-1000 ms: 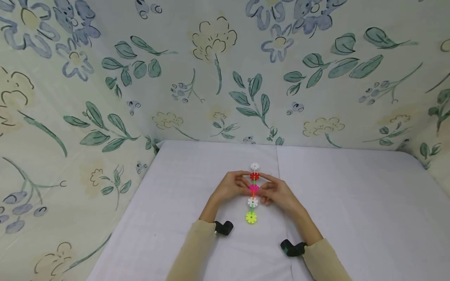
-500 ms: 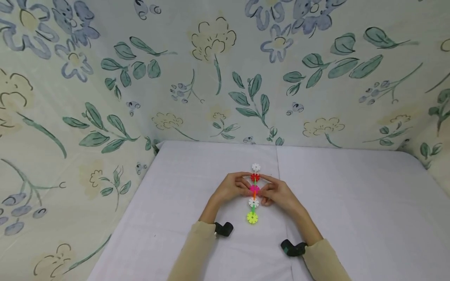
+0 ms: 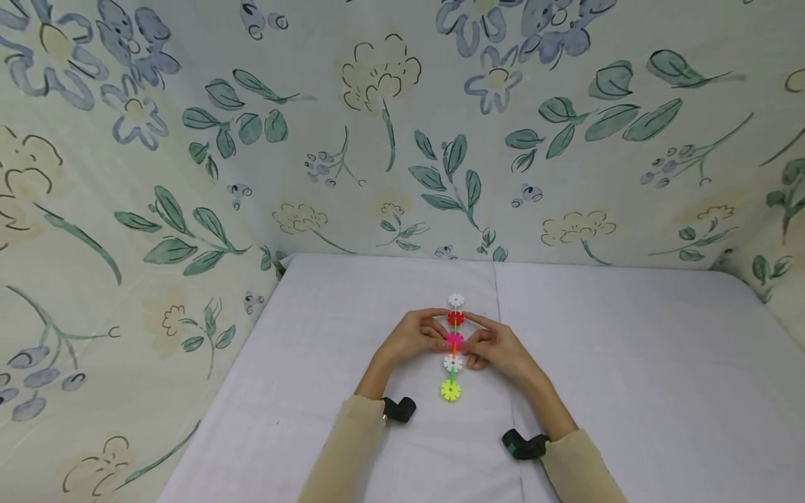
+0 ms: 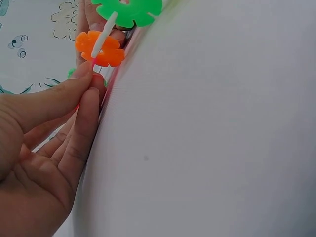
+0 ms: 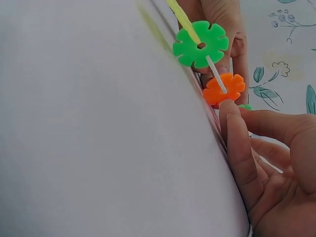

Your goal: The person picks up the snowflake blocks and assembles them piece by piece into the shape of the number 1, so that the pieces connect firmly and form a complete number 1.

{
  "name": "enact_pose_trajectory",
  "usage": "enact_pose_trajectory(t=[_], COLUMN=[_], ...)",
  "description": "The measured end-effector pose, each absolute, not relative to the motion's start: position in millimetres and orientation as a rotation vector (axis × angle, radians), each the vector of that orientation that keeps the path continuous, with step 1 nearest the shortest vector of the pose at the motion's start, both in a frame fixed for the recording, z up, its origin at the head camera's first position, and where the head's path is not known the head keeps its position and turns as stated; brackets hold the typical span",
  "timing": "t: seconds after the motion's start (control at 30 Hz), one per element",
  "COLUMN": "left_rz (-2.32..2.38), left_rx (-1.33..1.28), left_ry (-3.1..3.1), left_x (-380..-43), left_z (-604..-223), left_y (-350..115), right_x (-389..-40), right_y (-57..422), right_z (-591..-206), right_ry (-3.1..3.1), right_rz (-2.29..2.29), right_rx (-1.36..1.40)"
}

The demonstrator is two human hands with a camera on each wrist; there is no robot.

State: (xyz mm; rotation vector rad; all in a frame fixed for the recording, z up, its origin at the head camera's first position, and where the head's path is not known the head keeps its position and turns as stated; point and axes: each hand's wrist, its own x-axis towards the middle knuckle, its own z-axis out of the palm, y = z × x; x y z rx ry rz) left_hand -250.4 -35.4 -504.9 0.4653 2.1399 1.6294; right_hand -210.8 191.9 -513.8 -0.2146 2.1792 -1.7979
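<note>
A chain of notched plastic snowflake discs stretches away from the person between both hands in the head view. White, red, pink, white and yellow discs show their faces, with others edge-on between them. My left hand pinches the chain from the left around the pink disc, its index finger reaching to the red one. From the other side, my right hand pinches the same stretch, its index finger also at the red disc. Both wrist views show a green disc and an orange disc close to the fingertips, which hide the discs they grip.
A white cloth covers the table. Behind it and to the sides hangs a floral curtain. Black wrist cameras sit at the left cuff and the right cuff.
The chain sways very slightly to the right and back. Both hands keep nearly the same place and grip.
</note>
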Motion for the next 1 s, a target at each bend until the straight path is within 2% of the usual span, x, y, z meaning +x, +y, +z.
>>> enact_pose_trajectory(t=[0.53, 1.0], left_rz=[1.629, 1.600], left_rx=[0.404, 0.376], left_ry=[2.150, 2.179], left_x=[-252, -248], left_z=[-505, -504], left_y=[-40, -63], right_x=[-212, -207], right_y=[191, 204], right_z=[-514, -511], right_ry=[2.196, 2.245], right_rz=[-1.797, -1.776], right_rx=[-0.212, -0.098])
